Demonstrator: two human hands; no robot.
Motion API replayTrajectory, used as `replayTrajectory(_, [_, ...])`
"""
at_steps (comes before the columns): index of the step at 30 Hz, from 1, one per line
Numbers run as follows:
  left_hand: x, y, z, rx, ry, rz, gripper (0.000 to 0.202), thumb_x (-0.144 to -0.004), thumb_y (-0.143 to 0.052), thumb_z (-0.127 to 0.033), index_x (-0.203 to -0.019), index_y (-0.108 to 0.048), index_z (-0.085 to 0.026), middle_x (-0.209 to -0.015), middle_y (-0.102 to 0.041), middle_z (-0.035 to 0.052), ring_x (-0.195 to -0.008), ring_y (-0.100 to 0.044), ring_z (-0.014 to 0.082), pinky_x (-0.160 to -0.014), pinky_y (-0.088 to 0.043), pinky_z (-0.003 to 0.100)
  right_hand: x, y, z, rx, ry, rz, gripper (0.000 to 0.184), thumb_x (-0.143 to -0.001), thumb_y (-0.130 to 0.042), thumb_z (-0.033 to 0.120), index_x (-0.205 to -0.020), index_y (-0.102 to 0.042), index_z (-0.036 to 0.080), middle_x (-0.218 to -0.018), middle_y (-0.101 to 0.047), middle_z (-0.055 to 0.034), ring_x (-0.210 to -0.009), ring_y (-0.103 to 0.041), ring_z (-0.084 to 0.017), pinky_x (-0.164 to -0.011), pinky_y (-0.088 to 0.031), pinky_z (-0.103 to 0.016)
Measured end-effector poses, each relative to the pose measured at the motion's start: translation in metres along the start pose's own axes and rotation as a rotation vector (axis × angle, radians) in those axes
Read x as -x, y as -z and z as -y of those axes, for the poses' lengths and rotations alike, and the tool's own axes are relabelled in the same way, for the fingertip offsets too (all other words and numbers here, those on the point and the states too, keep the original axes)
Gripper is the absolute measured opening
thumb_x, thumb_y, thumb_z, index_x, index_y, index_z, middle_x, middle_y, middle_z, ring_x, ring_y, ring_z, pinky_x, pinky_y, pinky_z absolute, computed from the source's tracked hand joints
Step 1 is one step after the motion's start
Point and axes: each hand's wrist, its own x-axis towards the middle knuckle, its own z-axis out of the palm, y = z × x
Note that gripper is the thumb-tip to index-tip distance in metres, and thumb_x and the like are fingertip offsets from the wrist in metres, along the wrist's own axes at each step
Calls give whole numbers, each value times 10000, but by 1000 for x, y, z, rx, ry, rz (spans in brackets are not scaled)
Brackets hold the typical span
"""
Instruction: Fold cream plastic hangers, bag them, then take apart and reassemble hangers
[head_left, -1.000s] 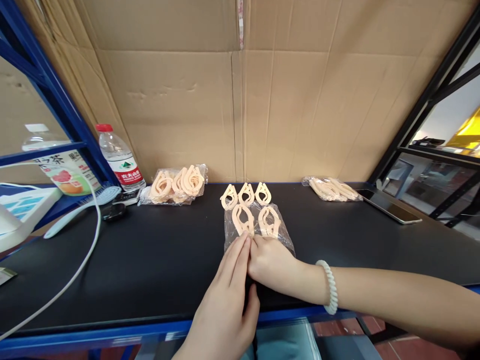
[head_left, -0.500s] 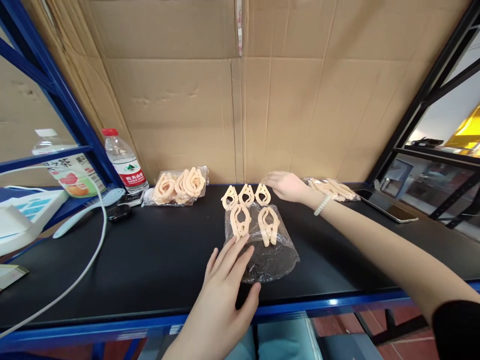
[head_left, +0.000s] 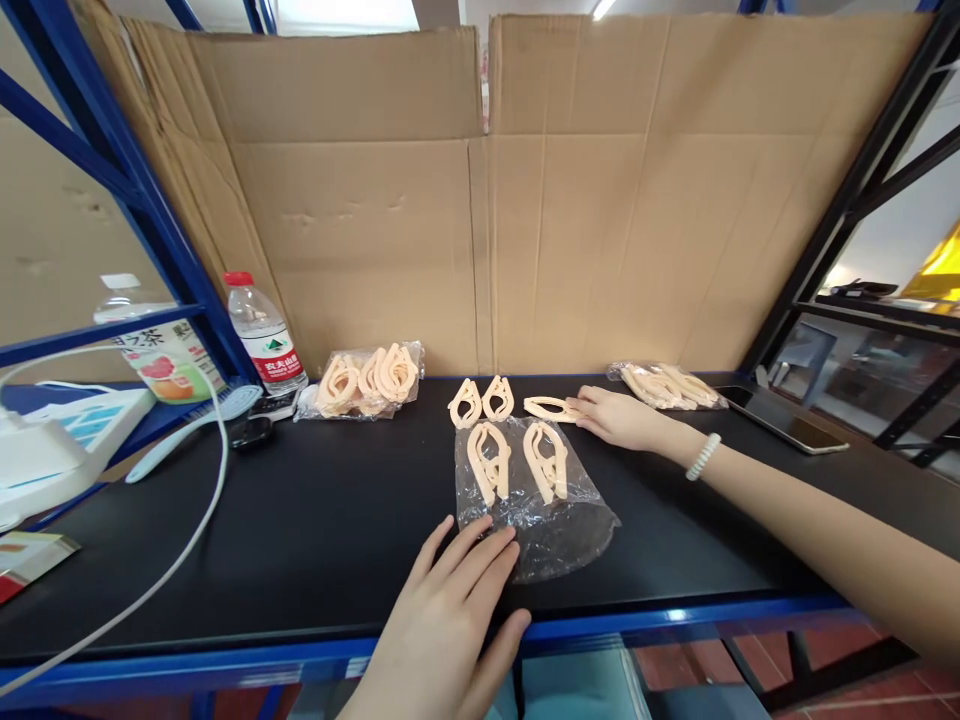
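Head view: left hand flat, fingers apart, tips on near edge of plastic bag on worktop. Right hand touches loose clip just behind bag; can't tell if pinching. Clip prob. light, stiff; take by sides. Bag thin, slippery.

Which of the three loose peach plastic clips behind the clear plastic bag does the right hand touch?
The rightmost peach plastic clip, lying crosswise; the right hand touches its end. The left clip and middle clip point away, untouched.
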Motion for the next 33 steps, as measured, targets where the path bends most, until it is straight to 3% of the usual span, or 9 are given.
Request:
replayTrajectory(3, [1, 2, -2, 90, 24, -31, 318, -905, -537, -288, -1196, -627, -197, -1203, -677, 57, -1106, -632, 290, -960, -505, 568, 34, 12, 23, -21, -66, -35, 418, -977, -374, 373, -1197, -615, 111, -959, -596, -140, -869, -606, -248, -814, -528, -402])
replayTrajectory(7, [-2, 5, -1, 242, 90, -173, 233, -898, -524, -184, -1070, -671, -241, -1086, -706, 33, -966, -667, 221, -969, -485, 533, 69, 27, 50, -92, -40, -64, 433, -973, -412, 330, -1363, -478, 153, -1227, -556, -153, -1103, -564, -258, -961, -496, -419])
replayTrajectory(10, [-8, 7, 0, 274, 78, -224, 230, -895, -522, -165, -1043, -685, -229, -1101, -689, 53, -989, -643, 215, -918, -520, 448, 90, 35, 67, -123, 0, -26, 416, -987, -382, 271, -1395, -441, 217, -1318, -529, -121, -1168, -544, -237, -978, -498, -408])
replayTrajectory(14, [-14, 7, -1, 205, 33, -151, 240, -899, -520, -193, -1061, -694, -219, -1283, -608, 74, -1180, -547, 269, -945, -516, 434, 115, 43, 93, -101, 7, -73, 417, -983, -417, 285, -1392, -453, 213, -1355, -519, -129, -1195, -546, -232, -953, -526, -388])
replayTrajectory(20, [-15, -1, -3, 116, 15, -64, 269, -918, -507, -248, -1120, -676, -192, -1373, -548, 74, -1251, -495, 298, -977, -504, 461, 146, 42, 127, 41, 122, -205, 541, -942, -436, 520, -1296, -559, 130, -1242, -601, -185, -1101, -597, -278, -851, -560, -419])
replayTrajectory(28, [-12, -10, -3, 69, 25, -59, 365, -927, -505, -294, -1256, -591, -162, -1408, -515, 88, -1268, -479, 293, -985, -497, 448, 150, 30, 153, 233, 198, -487, 205, -959, -467, 181, -998, -657, 114, -958, -715, -121, -880, -655, -226, -763, -527, -386])
replayTrajectory(30, [-12, -12, -3, 60, 26, -64, 398, -928, -504, -299, -1292, -558, -146, -1410, -514, 95, -1267, -481, 291, -986, -495, 446, 148, 32, 154, 232, 230, -502, 201, -943, -456, 139, -938, -656, 128, -906, -712, -107, -834, -649, -212, -736, -518, -374])
replayTrajectory(33, [-12, -13, -4, 69, 31, -83, 451, -927, -505, -299, -1348, -501, -139, -1413, -512, 102, -1270, -484, 288, -994, -489, 441, 147, 35, 156, 252, 268, -418, 247, -925, -436, 128, -1014, -666, 130, -881, -699, -100, -794, -639, -206, -705, -516, -364])
